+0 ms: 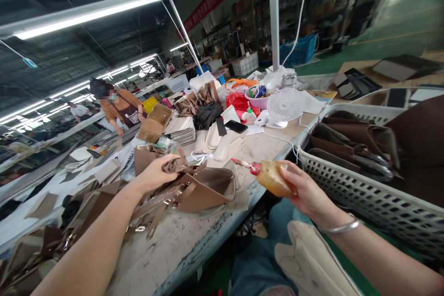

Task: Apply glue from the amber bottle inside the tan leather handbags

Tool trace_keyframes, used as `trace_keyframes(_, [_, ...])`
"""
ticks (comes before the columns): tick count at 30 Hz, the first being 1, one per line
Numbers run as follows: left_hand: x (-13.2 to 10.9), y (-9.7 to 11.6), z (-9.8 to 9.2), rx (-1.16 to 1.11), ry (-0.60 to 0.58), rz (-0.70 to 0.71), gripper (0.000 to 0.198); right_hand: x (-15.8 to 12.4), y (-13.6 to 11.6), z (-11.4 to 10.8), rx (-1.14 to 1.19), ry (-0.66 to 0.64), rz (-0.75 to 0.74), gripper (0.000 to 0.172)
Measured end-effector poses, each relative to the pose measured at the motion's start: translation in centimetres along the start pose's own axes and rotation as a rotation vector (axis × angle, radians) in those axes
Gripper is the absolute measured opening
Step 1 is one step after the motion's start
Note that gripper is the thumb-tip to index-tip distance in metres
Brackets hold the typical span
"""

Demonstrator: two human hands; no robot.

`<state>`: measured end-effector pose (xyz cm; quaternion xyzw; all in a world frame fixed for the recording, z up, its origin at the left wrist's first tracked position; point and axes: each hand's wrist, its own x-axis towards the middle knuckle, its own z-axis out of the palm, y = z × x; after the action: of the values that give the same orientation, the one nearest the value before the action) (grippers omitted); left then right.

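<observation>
My right hand (pixel 300 185) is wrapped round a glue bottle (pixel 274 178) with amber contents. Its red-capped nozzle points left, held above the front edge of the worktable (pixel 166 254). On the tabletop lies a brown handbag (pixel 204 189) with gold-coloured buckles and straps, its opening facing right. At the bag's left end my left hand (pixel 157 173) is closed on a folded piece of brown bag material (pixel 175 165). Whether that piece is joined to the bag I cannot tell.
A white basket (pixel 354 194) of brown bag parts stands at right. Behind the bag are a phone (pixel 236 126), a small white fan (pixel 282 106) and stacked pale panels (pixel 180 130). More bags (pixel 83 217) crowd the left. A co-worker (pixel 121 106) stands across the table.
</observation>
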<state>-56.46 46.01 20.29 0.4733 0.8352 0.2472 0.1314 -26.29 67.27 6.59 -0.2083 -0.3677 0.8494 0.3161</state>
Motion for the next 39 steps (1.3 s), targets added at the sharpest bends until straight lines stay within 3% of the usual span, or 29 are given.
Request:
trace_keyframes(4, [2.3,-0.8,0.1,-0.092,-0.047,-0.046,0.026,1.0,0.3,-0.5,-0.394,-0.018,-0.323,0.033])
trace_keyframes(8, [4.8,-1.0,0.2,-0.093,-0.111,-0.042,0.035,2.6,-0.3,-0.5,-0.896,-0.229,-0.734,0.023])
trace_keyframes(12, [7.8,-1.2,0.5,-0.081,-0.208,-0.032,0.036,4.5,-1.3,0.2,-1.123,-0.434,-1.03,0.023])
trace_keyframes(18, [12.2,-1.9,1.4,-0.065,-0.314,-0.001,0.048,7.9,-1.5,0.8,-1.165,-0.56,-1.186,0.025])
trace_keyframes(27, [17.4,-2.0,3.6,-0.039,-0.456,-0.011,0.047,12.0,-1.3,0.2,-1.223,-0.667,-1.309,0.027])
trace_keyframes(34, [19.6,-2.5,5.0,-0.034,-0.56,0.09,0.044,13.6,-1.6,0.1,-1.314,-0.675,-1.393,0.019])
trace_keyframes(39, [20.3,-3.1,5.3,-0.004,-0.582,0.085,0.037,14.1,-1.6,-0.5,-1.335,-0.696,-1.397,0.019])
